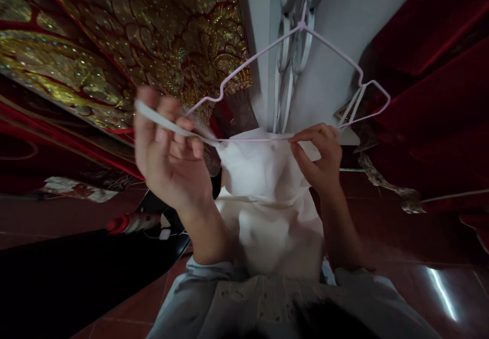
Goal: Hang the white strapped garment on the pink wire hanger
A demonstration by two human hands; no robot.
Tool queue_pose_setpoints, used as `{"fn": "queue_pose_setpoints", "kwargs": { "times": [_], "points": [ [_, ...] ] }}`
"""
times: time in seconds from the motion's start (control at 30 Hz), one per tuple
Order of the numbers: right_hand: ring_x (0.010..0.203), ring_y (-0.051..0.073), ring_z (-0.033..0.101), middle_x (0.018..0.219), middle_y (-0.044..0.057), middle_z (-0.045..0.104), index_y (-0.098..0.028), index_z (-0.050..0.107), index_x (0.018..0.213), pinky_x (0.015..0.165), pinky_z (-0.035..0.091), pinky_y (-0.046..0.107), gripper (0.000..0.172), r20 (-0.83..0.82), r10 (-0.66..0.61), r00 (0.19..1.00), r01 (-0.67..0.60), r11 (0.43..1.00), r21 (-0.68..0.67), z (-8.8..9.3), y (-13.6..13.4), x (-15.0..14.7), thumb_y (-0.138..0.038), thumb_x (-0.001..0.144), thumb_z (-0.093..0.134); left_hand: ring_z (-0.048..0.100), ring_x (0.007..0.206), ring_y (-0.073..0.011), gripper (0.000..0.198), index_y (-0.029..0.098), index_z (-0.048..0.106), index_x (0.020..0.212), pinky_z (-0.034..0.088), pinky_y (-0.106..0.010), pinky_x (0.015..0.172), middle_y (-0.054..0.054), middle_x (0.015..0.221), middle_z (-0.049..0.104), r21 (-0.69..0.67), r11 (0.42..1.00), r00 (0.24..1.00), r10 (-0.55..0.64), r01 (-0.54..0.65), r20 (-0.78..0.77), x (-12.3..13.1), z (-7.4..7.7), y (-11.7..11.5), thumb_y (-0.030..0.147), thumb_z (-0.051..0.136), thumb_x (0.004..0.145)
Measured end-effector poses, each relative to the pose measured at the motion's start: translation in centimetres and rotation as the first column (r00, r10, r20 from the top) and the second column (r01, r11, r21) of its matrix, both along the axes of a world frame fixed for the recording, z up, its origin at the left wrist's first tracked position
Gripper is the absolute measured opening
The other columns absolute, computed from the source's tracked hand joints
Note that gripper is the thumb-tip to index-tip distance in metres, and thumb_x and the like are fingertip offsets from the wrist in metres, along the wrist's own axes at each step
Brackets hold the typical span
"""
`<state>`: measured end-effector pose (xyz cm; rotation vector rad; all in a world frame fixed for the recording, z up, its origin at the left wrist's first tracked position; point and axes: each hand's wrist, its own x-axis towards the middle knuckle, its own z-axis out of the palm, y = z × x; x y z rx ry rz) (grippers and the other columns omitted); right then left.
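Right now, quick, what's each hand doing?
Left hand: partly curled, white strap across it; too blurred to tell if it grips.
Right hand: closed, pinching the white cloth at its top edge.

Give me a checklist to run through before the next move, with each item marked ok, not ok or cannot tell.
1. Hanger securely hooked: cannot tell; the hook's top meets the picture's edge.
2. Right strap looped over the hanger: ok, near its right end.
3. Left strap free of the fingers: not ok; it runs across the left hand.
4. Right hand at the white garment's top edge: ok, thumb and finger pinched there.
5. Left hand's grip firm: cannot tell; blurred.
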<state>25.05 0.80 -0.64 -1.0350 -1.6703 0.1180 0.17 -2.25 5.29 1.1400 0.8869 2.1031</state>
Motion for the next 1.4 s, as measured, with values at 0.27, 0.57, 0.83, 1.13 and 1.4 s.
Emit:
{"fn": "queue_pose_setpoints", "kwargs": {
  "times": [0.27,0.57,0.83,1.13,1.4],
  "points": [
    [0.105,0.024,0.076,0.110,0.001,0.082,-0.030,0.078,0.093,0.116,0.052,0.055,0.010,0.036,0.040,0.999,-0.039,0.999,-0.020,-0.3,-0.7,-0.1,-0.026,0.096,0.069,0.082,0.112,-0.0260,0.023,0.024,0.084,0.117,0.048,-0.022,0.054,-0.010,0.124,0.087,-0.169,0.978,0.993,0.121,-0.119,0.000,0.5,-5.8,2.2,0.042,0.082,0.103],
    [0.093,0.018,0.069,0.104,0.002,0.068,-0.028,0.072,0.108,0.087,0.062,0.038,0.030,-0.559,-0.180,0.809,0.238,0.971,0.032,-3.8,-0.2,2.1,-0.040,0.087,0.090,0.084,0.088,-0.0223,0.027,0.024,0.071,0.097,0.051,-0.022,0.050,-0.005,0.089,0.082,-0.084,0.994,0.978,-0.058,0.076,0.201,4.4,-4.7,1.9,0.048,0.084,0.102],
    [0.062,0.011,0.058,0.068,-0.002,0.063,-0.022,0.069,0.076,0.058,0.048,0.026,0.043,-0.501,-0.080,0.862,-0.057,0.966,-0.253,-0.9,-1.1,3.0,-0.058,0.093,0.084,0.078,0.079,-0.0189,0.032,0.025,0.071,0.096,0.062,-0.027,0.066,-0.004,0.089,0.082,-0.103,0.993,0.985,-0.033,0.050,0.168,4.7,-5.4,2.1,0.053,0.083,0.101],
    [0.064,0.015,0.056,0.119,0.008,0.076,-0.031,0.077,0.124,0.052,0.043,0.035,0.039,-0.628,-0.071,0.775,0.067,0.997,-0.030,0.7,5.6,11.2,-0.050,0.091,0.070,0.057,0.065,-0.0154,0.030,0.024,0.074,0.091,0.052,-0.026,0.061,-0.005,0.086,0.082,-0.078,0.994,0.982,-0.062,0.077,0.180,4.0,-5.5,2.4,0.050,0.088,0.098],
    [0.056,0.012,0.051,0.101,0.002,0.080,-0.033,0.083,0.108,0.050,0.036,0.031,0.016,-0.565,-0.045,0.824,0.085,0.995,0.045,-1.3,-0.3,5.8,-0.039,0.095,0.076,0.055,0.064,-0.0139,0.026,0.024,0.071,0.094,0.052,-0.024,0.062,-0.005,0.091,0.082,-0.105,0.988,0.974,-0.087,0.111,0.210,5.2,-6.0,2.4,0.046,0.083,0.102]
  ]
}}
